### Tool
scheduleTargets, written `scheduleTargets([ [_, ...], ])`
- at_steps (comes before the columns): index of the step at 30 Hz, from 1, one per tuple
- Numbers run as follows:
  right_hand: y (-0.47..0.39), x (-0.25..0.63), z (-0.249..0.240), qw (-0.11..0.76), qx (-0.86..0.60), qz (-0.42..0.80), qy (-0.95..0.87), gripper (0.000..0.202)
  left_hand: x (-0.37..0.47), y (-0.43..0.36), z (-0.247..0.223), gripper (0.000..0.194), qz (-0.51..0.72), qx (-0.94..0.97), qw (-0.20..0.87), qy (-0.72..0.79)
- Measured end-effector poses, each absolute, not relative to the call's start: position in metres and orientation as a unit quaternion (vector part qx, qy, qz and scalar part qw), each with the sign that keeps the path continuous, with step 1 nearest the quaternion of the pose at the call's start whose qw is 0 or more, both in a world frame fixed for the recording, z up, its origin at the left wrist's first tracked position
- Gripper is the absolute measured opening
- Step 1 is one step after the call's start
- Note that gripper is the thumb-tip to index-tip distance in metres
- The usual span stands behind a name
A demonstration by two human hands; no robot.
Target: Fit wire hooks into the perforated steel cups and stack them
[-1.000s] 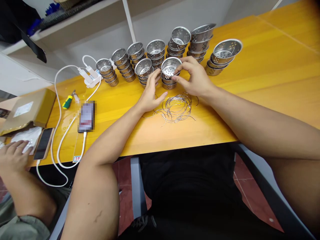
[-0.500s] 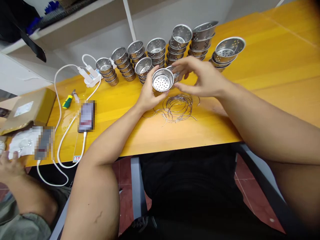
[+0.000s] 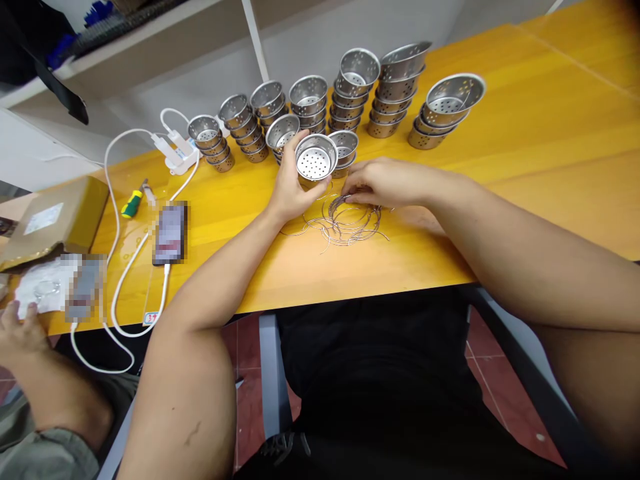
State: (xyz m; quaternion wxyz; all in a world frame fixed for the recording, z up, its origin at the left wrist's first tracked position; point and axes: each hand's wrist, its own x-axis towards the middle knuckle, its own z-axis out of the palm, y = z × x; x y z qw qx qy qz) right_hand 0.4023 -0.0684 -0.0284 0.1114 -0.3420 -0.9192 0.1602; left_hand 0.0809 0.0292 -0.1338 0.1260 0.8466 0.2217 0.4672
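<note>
My left hand [image 3: 290, 185] grips a perforated metal cup [image 3: 316, 160] by its side, its open mouth tilted toward me so the holed bottom shows. To its right, my right hand [image 3: 369, 181] is down at the upper edge of a loose pile of thin wire rings [image 3: 353, 223] on the table. Its thumb and fingers are pinched together on the wire; how many rings they hold is hidden. Just behind the held cup stands a short stack of similar cups [image 3: 345, 148], close to my right fingertips.
Several stacks of perforated metal cups [image 3: 355, 80] line the back of the yellow table [image 3: 540, 133]. At left are a power strip [image 3: 181, 159] with white cables, a phone [image 3: 170, 233], a green-yellow screwdriver [image 3: 132, 204] and a cardboard box [image 3: 55, 217]. Another person's hand [image 3: 23, 337] rests at the far left edge.
My right hand has come down from beside the held cup and the short stack to the wire rings, its fingers closing. The left hand keeps the cup, shifted slightly left.
</note>
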Motion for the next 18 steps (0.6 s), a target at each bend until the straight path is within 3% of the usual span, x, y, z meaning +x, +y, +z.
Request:
scheduleTargets([
  [8, -0.076, 0.4, -0.018, 0.166, -0.345, 0.187, -0.905, 0.015, 0.086, 0.024, -0.131, 0.113, 0.491, 0.837, 0.112, 0.215],
  [18, -0.082, 0.406, -0.006, 0.267, -0.339, 0.334, -0.838, 0.039, 0.084, 0.019, -0.123, 0.095, 0.514, 0.826, 0.1, 0.209],
])
